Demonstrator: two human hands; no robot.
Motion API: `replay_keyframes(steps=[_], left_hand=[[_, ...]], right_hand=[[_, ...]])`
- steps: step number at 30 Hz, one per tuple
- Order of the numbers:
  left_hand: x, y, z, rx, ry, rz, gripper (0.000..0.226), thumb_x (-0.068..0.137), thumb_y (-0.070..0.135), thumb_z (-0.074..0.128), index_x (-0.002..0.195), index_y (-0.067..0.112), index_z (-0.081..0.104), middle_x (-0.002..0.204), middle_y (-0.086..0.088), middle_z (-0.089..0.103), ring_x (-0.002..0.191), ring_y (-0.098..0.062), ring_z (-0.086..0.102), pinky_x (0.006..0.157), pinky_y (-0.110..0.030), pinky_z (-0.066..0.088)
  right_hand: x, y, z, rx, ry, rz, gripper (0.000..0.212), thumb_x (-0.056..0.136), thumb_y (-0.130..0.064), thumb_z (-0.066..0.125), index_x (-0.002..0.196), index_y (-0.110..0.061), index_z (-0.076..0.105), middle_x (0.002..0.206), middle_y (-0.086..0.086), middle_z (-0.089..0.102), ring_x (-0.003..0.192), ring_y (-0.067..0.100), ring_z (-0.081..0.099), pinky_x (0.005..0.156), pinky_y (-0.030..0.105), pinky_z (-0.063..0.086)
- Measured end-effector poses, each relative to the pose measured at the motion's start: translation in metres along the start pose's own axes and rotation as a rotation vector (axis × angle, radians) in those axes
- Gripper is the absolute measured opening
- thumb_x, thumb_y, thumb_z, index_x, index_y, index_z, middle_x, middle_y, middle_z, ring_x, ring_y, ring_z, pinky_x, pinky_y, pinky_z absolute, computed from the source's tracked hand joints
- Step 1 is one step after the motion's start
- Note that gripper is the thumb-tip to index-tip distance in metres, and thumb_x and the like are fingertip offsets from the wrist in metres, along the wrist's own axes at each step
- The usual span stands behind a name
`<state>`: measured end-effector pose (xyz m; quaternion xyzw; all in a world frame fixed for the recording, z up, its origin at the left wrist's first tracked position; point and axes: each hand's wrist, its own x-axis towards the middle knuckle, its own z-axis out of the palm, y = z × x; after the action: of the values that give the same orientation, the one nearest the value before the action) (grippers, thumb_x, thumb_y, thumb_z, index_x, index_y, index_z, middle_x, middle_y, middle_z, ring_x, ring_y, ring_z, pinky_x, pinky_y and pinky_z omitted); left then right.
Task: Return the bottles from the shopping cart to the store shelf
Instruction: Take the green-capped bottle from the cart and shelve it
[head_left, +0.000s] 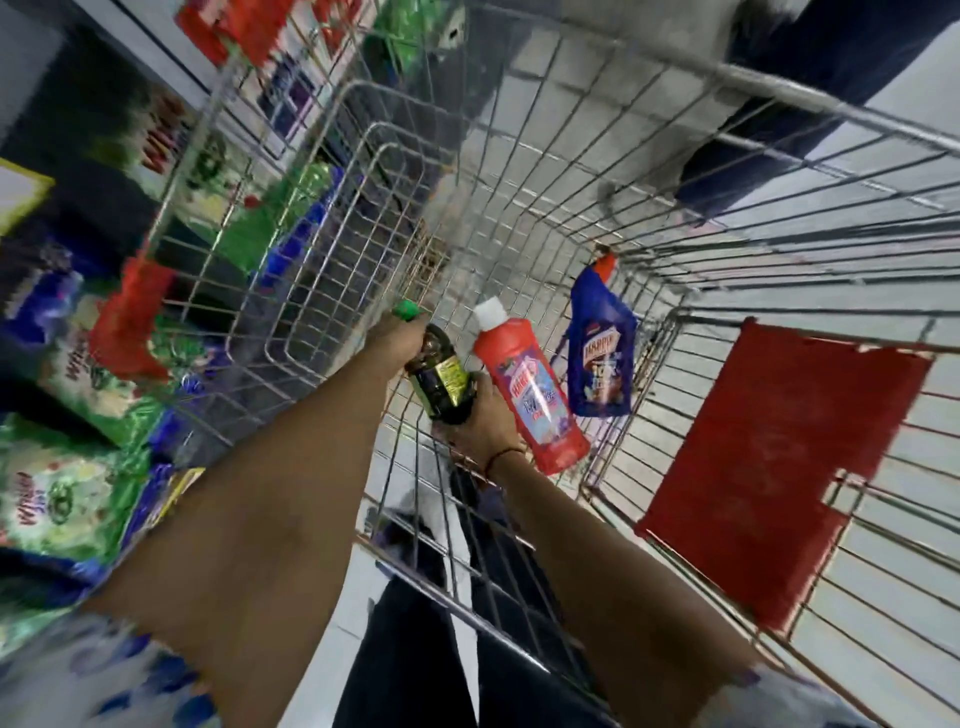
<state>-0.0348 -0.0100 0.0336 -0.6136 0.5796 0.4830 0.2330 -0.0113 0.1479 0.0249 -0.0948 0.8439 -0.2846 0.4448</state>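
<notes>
Both my hands reach down into a wire shopping cart (519, 218). My left hand (397, 338) grips the neck of a dark bottle (441, 379) with a green cap and a yellow-green label. My right hand (480, 421) holds the same bottle at its base. Right beside it lies a red bottle (530, 389) with a white cap, on the cart's floor. A blue bottle (600, 353) with a red cap leans against the cart's right wall further right.
Store shelves (67, 322) with green, blue and red detergent packs run along the left of the cart. A red child-seat flap (769, 467) hangs on the cart's near right side. Another person's dark trouser legs (810, 78) stand beyond the cart's far end.
</notes>
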Motion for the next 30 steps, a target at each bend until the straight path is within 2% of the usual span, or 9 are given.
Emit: replay_keyframes(steps=[8,10,13,16,18,22,26,28,30], left_hand=[[-0.078,0.061,-0.053,-0.431,0.044,0.118,0.058,0.068,0.044,0.07,0.114,0.011,0.054,0.1,-0.009,0.064,0.085,-0.023,0.062,0.069,-0.028,0.048],[-0.099,0.082,-0.067,-0.554,-0.02,0.17,0.056,0.067,0.038,0.074,0.112,0.01,0.054,0.091,-0.007,0.065,0.075,-0.021,0.063,0.063,-0.027,0.049],[-0.135,0.109,-0.088,-0.648,-0.139,0.238,0.04,0.066,0.038,0.075,0.095,0.013,0.062,0.087,-0.006,0.07,0.067,-0.016,0.065,0.059,-0.025,0.051],[-0.177,0.128,-0.108,-0.621,-0.202,0.338,0.017,0.079,0.033,0.065,0.071,0.019,0.06,0.054,0.004,0.068,0.054,-0.01,0.062,0.054,-0.019,0.049],[-0.197,0.132,-0.121,-0.606,-0.244,0.405,0.017,0.082,0.032,0.063,0.07,0.02,0.062,0.06,0.004,0.07,0.064,-0.011,0.064,0.065,-0.022,0.051],[-0.231,0.125,-0.146,-0.555,-0.186,0.537,0.017,0.08,0.032,0.066,0.087,0.016,0.068,0.097,-0.005,0.069,0.097,-0.021,0.062,0.094,-0.035,0.046],[-0.262,0.112,-0.165,-0.559,-0.046,0.696,0.033,0.082,0.025,0.065,0.11,0.008,0.063,0.091,0.003,0.067,0.081,-0.006,0.064,0.064,-0.011,0.05],[-0.272,0.106,-0.178,-0.58,0.019,0.756,0.025,0.084,0.019,0.063,0.105,0.005,0.063,0.082,0.005,0.064,0.062,0.005,0.064,0.049,-0.005,0.045],[-0.28,0.098,-0.195,-0.635,0.084,0.775,0.015,0.082,0.018,0.065,0.093,0.008,0.066,0.076,0.003,0.064,0.052,0.003,0.062,0.052,-0.01,0.047]], right_hand=[[-0.031,-0.05,-0.088,0.458,-0.089,-0.2,0.065,0.057,-0.037,0.078,0.114,-0.026,0.048,0.108,0.009,0.064,0.096,0.023,0.063,0.088,0.045,0.054],[-0.038,-0.069,-0.108,0.651,-0.161,-0.213,0.065,0.056,-0.041,0.073,0.114,-0.021,0.053,0.1,0.005,0.065,0.084,0.016,0.066,0.075,0.035,0.058],[-0.058,-0.098,-0.132,0.998,-0.343,-0.194,0.06,0.062,-0.048,0.058,0.108,-0.01,0.054,0.091,0.008,0.061,0.065,0.01,0.064,0.051,0.02,0.051],[-0.076,-0.118,-0.14,1.305,-0.574,-0.178,0.055,0.079,-0.051,0.034,0.113,-0.01,0.049,0.098,0.013,0.059,0.069,0.015,0.065,0.05,0.023,0.053],[-0.083,-0.126,-0.137,1.434,-0.709,-0.149,0.058,0.084,-0.054,0.024,0.111,-0.012,0.053,0.093,0.012,0.063,0.067,0.017,0.063,0.049,0.022,0.052],[-0.094,-0.137,-0.123,1.456,-0.731,-0.141,0.065,0.088,-0.06,0.021,0.106,-0.007,0.056,0.081,0.013,0.068,0.059,0.016,0.061,0.049,0.019,0.053],[-0.107,-0.156,-0.114,1.32,-0.565,-0.176,0.055,0.089,-0.057,0.03,0.105,-0.013,0.059,0.094,0.016,0.066,0.073,0.022,0.066,0.061,0.028,0.06],[-0.112,-0.17,-0.111,1.224,-0.504,-0.211,0.052,0.092,-0.055,0.028,0.11,-0.016,0.058,0.098,0.015,0.066,0.082,0.025,0.066,0.067,0.032,0.06],[-0.118,-0.184,-0.108,1.145,-0.447,-0.269,0.057,0.086,-0.055,0.043,0.123,-0.011,0.051,0.104,0.014,0.065,0.09,0.025,0.067,0.071,0.034,0.061]])
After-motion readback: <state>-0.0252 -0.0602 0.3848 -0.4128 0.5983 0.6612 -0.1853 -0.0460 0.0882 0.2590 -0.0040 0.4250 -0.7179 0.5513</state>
